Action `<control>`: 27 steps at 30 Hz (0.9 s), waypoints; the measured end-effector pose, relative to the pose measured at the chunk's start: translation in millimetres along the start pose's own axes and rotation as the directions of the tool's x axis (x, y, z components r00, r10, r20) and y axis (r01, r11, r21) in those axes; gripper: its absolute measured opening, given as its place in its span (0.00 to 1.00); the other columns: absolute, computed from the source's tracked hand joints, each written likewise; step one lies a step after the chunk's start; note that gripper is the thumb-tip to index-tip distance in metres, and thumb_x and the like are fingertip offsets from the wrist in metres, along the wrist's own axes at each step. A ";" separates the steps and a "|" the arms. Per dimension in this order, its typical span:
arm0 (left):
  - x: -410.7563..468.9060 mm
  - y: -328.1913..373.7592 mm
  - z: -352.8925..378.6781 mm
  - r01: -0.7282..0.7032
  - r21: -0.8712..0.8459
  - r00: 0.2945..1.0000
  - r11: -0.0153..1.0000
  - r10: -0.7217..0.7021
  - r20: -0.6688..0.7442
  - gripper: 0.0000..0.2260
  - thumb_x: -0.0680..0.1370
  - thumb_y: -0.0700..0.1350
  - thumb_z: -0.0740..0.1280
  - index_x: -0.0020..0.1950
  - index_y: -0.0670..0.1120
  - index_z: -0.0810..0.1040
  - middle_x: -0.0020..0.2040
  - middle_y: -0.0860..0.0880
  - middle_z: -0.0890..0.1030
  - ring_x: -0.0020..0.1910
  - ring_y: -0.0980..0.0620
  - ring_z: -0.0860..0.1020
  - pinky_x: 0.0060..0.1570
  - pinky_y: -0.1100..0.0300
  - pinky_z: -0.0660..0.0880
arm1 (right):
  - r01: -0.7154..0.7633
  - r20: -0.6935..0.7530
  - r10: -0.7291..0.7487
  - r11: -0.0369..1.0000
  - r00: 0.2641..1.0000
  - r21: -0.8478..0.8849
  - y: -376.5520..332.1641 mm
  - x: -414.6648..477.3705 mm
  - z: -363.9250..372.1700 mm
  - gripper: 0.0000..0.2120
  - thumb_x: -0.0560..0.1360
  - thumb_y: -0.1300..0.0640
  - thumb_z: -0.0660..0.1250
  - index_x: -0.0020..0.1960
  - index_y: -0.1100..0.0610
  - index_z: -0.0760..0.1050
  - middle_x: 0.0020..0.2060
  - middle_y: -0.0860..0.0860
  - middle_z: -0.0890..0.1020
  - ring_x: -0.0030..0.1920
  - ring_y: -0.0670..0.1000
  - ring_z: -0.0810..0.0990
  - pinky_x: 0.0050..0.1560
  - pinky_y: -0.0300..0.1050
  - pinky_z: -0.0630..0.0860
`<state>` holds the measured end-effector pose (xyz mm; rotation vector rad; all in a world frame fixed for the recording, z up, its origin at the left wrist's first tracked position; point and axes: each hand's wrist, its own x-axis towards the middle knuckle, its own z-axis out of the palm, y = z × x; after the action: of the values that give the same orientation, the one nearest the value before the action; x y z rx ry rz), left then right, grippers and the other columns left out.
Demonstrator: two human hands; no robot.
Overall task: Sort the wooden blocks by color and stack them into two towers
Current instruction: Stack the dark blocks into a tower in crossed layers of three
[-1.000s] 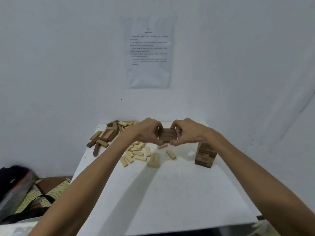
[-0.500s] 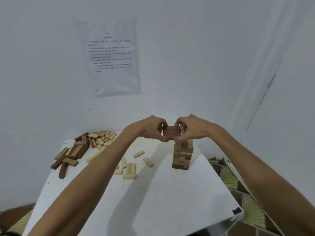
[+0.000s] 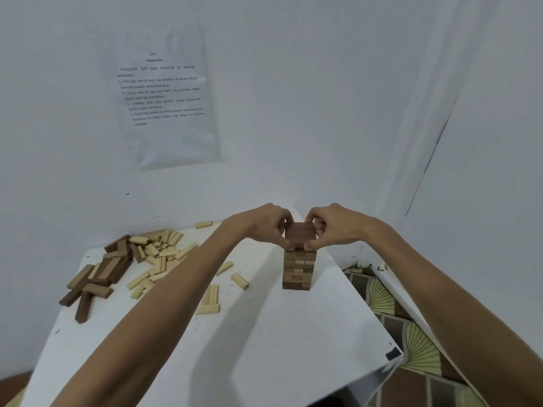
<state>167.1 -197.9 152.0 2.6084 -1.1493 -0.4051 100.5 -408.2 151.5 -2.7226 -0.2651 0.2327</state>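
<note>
At top of brown tower, L hand & R hand pinch brown blocks betw. them.

A tower of brown wooden blocks stands upright near the right side of a white table, in layers that cross each other. At its top sits a flat bundle of dark blocks, side by side, pinched between the left hand and the right hand. Far to the left lies a loose heap of dark blocks. Beside it is a scatter of pale blocks, with a few pale strays nearer the tower.
</note>
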 end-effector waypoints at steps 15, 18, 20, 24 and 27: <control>4.9 -4.8 9.4 -0.005 -0.013 1.000 1.000 0.005 0.005 0.24 0.70 0.55 0.77 0.61 0.47 0.77 0.46 0.48 0.81 0.40 0.53 0.76 0.44 0.55 0.76 | -0.020 0.028 0.020 1.000 0.999 0.002 4.6 2.1 8.0 0.30 0.66 0.40 0.79 0.61 0.52 0.74 0.39 0.47 0.80 0.44 0.49 0.80 0.49 0.49 0.78; 6.1 -6.9 11.0 -0.008 -0.022 1.000 1.000 0.009 0.004 0.24 0.71 0.55 0.77 0.62 0.47 0.77 0.47 0.48 0.81 0.40 0.53 0.76 0.43 0.56 0.75 | -0.020 0.030 0.020 1.000 0.999 0.001 5.2 3.4 8.9 0.29 0.67 0.40 0.79 0.61 0.52 0.74 0.40 0.47 0.80 0.44 0.49 0.80 0.48 0.47 0.78; 6.9 -8.9 12.0 -0.009 -0.031 1.000 0.999 0.010 0.005 0.24 0.71 0.55 0.77 0.62 0.47 0.77 0.47 0.48 0.81 0.40 0.53 0.76 0.41 0.58 0.74 | -0.021 0.039 0.021 1.000 0.999 -0.004 4.8 3.4 8.7 0.29 0.68 0.41 0.79 0.62 0.52 0.74 0.42 0.48 0.81 0.45 0.49 0.80 0.48 0.48 0.77; 9.0 -14.0 14.6 0.001 -0.087 1.000 0.996 0.000 0.010 0.25 0.70 0.56 0.78 0.62 0.48 0.77 0.46 0.49 0.81 0.40 0.55 0.75 0.42 0.59 0.73 | -0.030 0.056 0.031 1.000 0.998 -0.008 6.0 3.4 10.0 0.29 0.69 0.41 0.78 0.63 0.53 0.73 0.43 0.48 0.79 0.45 0.48 0.78 0.49 0.48 0.77; 10.0 -17.9 16.4 0.018 -0.136 1.000 0.991 -0.016 0.015 0.24 0.70 0.55 0.79 0.61 0.49 0.77 0.45 0.52 0.79 0.40 0.56 0.75 0.43 0.59 0.73 | -0.035 0.057 0.034 0.999 0.998 0.000 6.8 3.6 10.9 0.30 0.69 0.40 0.78 0.63 0.52 0.73 0.44 0.48 0.79 0.45 0.48 0.79 0.49 0.48 0.77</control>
<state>179.8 -195.8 129.2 2.5027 -1.0653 -0.4886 102.8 -409.6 138.4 -2.7241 -0.2341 0.3208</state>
